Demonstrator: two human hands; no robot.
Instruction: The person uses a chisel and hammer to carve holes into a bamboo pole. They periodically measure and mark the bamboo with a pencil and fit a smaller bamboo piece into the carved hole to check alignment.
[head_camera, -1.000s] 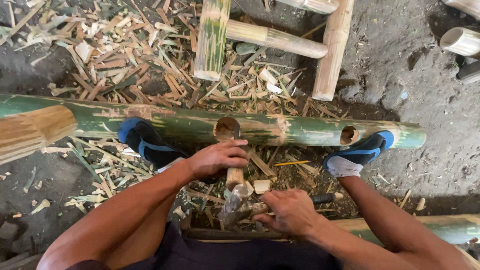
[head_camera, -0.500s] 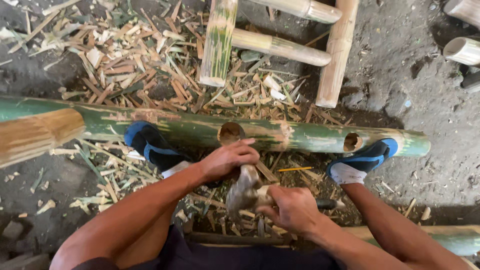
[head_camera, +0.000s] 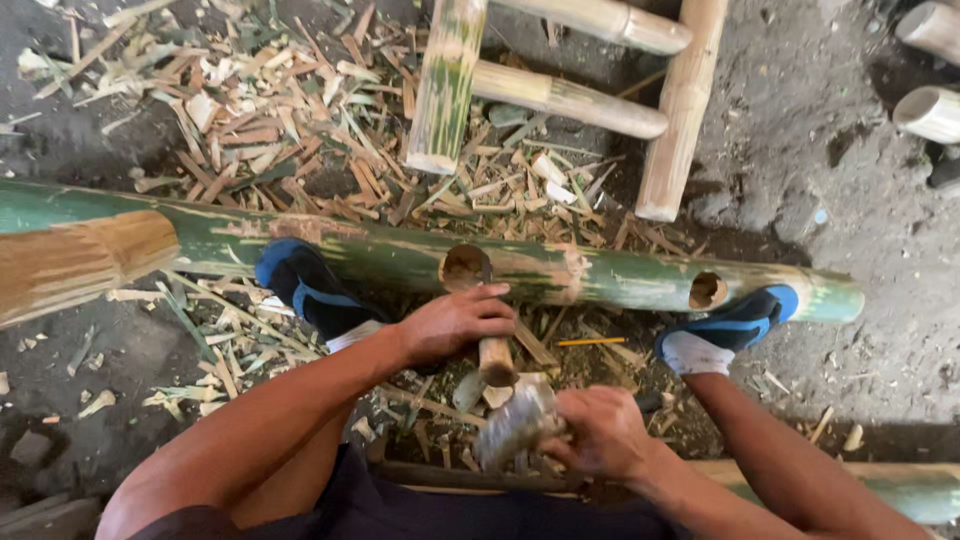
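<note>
Two shoes (head_camera: 310, 290) pin green bamboo pole (head_camera: 380, 255); shavings (head_camera: 270, 110) around.

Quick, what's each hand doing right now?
Left hand: closed on a wooden-handled chisel set at a hole in the green bamboo pole.
Right hand: closed on a mallet.

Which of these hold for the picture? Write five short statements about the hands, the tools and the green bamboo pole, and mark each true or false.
1. The left hand holds a wooden-handled chisel at a hole in the green bamboo pole. True.
2. The right hand is empty. False: it grips a hammer.
3. The pole shows two holes. True.
4. Both feet are bare. False: blue shoes press against the pole.
5. The ground is swept clean. False: bamboo chips cover it.
</note>
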